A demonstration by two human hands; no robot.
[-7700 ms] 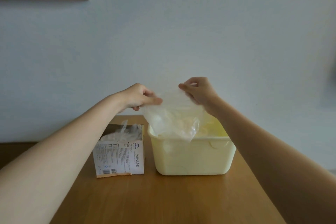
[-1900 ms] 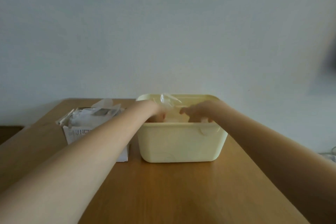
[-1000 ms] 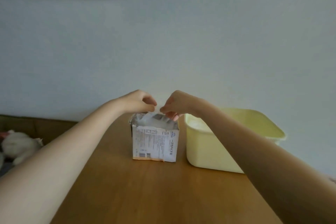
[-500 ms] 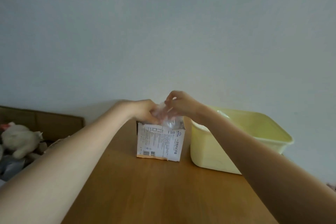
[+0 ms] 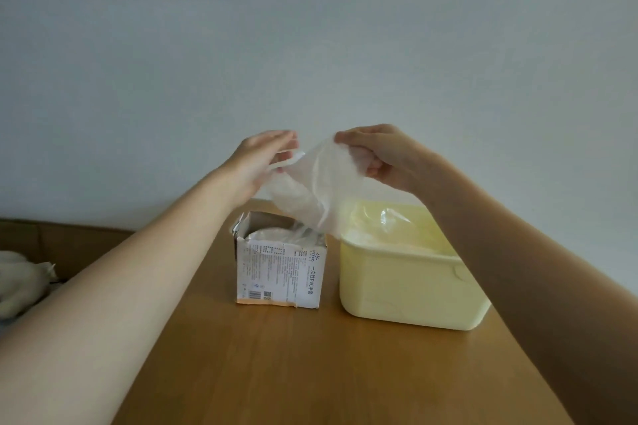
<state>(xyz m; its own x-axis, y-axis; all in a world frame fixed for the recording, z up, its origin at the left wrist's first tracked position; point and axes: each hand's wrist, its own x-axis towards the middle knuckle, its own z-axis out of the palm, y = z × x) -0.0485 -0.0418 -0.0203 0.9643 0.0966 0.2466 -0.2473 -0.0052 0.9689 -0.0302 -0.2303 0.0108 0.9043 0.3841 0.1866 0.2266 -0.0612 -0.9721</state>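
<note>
Above the wooden table [image 5: 310,373], left hand [image 5: 262,162] and right hand [image 5: 383,157] pinch a thin, crinkly translucent glove [image 5: 317,190].

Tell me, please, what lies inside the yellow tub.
A pile of clear plastic gloves shows near the rim of the tub. Its near wall hides how deep the pile goes, and the glove held above covers the far left corner.

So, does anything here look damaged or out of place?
Yes, the cardboard box on the table: its top is ripped open with ragged, bent edges, and its bottom edge is torn too. The yellow tub beside it looks sound, and so does the clear glove that the left hand and right hand hold above them.
</note>
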